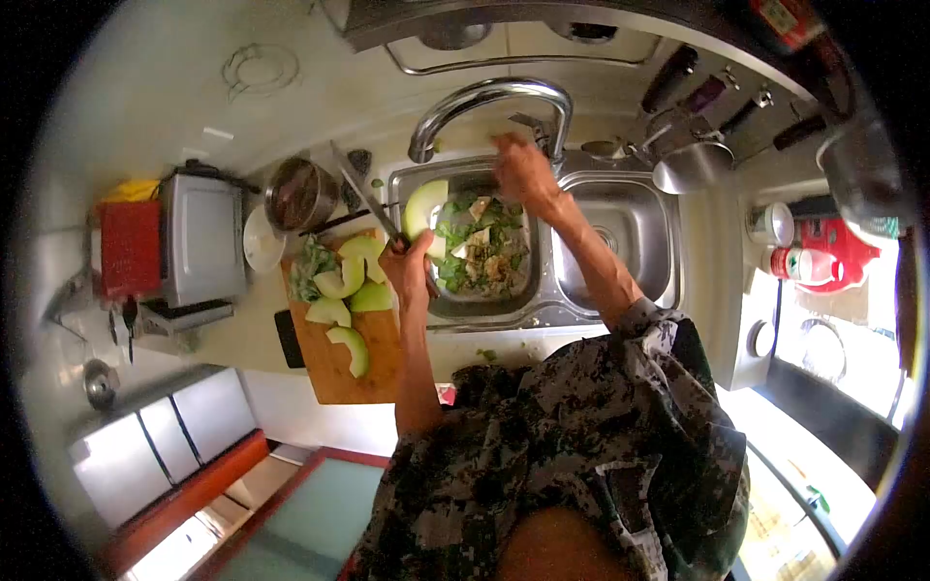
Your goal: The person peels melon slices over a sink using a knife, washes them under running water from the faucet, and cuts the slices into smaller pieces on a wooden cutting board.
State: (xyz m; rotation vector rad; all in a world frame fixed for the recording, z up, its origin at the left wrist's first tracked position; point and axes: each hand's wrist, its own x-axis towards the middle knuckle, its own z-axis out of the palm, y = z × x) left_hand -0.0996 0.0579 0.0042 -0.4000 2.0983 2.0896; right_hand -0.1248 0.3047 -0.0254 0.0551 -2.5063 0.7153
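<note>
My left hand (409,259) is closed around a knife (363,194) and a pale green melon wedge (424,207), with the blade pointing up and to the left. Below the wedge, the left sink basin (399,180) contains leafy greens (504,232), pale chunks and wet scraps. Over the basin's right side is my right hand (524,172), its fingers curled close below the faucet lever (529,122); what they hold, if anything, is hidden. More melon wedges (348,351) lie with pale green scraps (312,268) on the wooden cutting board (334,382) beside my left forearm.
A curved chrome faucet (494,89) arches over the sink, beside the right basin (635,247). At left stand a metal pot (300,196), a white dish (262,242) and a silver countertop appliance (201,237). Pans (695,167) hang at the upper right.
</note>
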